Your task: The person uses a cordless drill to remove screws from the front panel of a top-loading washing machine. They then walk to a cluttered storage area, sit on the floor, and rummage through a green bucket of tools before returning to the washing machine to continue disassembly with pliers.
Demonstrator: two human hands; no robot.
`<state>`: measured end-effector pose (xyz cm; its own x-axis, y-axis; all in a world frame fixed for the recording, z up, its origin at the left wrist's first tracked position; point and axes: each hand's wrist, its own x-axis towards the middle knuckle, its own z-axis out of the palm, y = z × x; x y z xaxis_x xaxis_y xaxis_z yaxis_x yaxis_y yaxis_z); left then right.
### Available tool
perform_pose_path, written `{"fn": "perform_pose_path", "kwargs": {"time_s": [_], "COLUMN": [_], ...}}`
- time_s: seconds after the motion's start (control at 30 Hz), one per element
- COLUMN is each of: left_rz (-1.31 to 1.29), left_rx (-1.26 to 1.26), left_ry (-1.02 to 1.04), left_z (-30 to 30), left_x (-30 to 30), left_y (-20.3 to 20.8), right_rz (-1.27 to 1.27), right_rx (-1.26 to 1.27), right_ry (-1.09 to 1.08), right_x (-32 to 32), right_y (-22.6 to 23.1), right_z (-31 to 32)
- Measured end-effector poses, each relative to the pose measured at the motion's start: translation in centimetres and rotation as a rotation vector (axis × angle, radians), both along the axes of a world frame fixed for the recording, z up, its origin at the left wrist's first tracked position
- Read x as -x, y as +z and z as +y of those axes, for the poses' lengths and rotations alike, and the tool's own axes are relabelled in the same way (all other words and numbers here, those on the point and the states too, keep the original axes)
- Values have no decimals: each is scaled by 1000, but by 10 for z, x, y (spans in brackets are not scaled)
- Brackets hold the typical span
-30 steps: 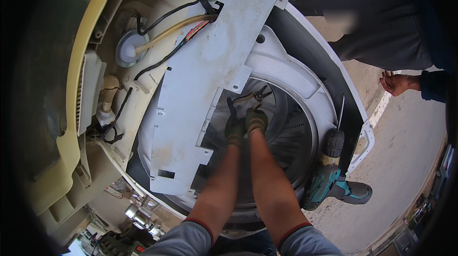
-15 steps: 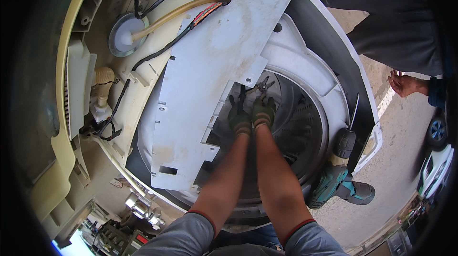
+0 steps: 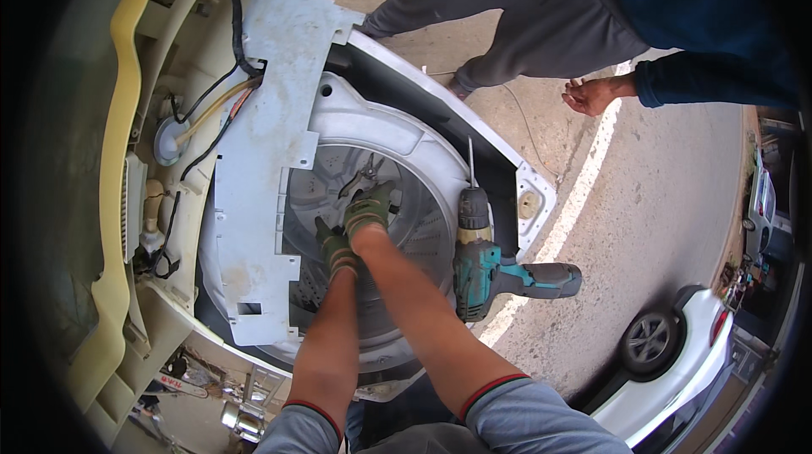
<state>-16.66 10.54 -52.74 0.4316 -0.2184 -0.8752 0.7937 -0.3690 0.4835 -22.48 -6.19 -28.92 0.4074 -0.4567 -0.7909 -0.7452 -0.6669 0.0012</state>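
Both my hands, in green work gloves, reach down into the metal drum point(image 3: 436, 238) of an opened top-loading washing machine. My right hand point(image 3: 370, 207) is closed round a pair of pliers point(image 3: 369, 169), whose metal jaws stick out beyond the fingers toward the drum's bottom. Just left of it and a little nearer, my left hand point(image 3: 335, 249) is partly curled, with one finger or thumb pointing up. Whatever it grips is dark and mostly hidden behind the right hand. A pale metal panel point(image 3: 254, 141) covers the drum's left side.
A teal and black cordless drill point(image 3: 482, 268) with a long bit rests on the machine's right rim. Cables and a hose point(image 3: 211, 111) run from the panel to the raised cream cover point(image 3: 106, 285) at left. Another person's hand point(image 3: 592, 96) hangs at upper right; a white car point(image 3: 677, 369) stands beyond.
My view has swung right, so the machine appears further left. My right hand with the pliers has moved ahead of the left and crosses in front of it.
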Motion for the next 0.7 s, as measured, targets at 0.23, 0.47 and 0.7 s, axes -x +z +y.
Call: {"fn": "perform_pose_path", "kwargs": {"time_s": [0.23, 0.47, 0.7], "left_rz": [-603, -240, -559], "left_rx": [-518, 83, 155], "left_ry": [-946, -1016, -699], "left_z": [8, 19, 50], "left_x": [28, 33, -46], "left_y": [28, 373, 504], "right_rz": [-261, -737, -1702], "right_rx": [-86, -513, -1149], "right_ry": [-366, -1408, -1781], "right_x": [6, 79, 101], "right_y": [42, 83, 139], "right_z": [17, 64, 126]}}
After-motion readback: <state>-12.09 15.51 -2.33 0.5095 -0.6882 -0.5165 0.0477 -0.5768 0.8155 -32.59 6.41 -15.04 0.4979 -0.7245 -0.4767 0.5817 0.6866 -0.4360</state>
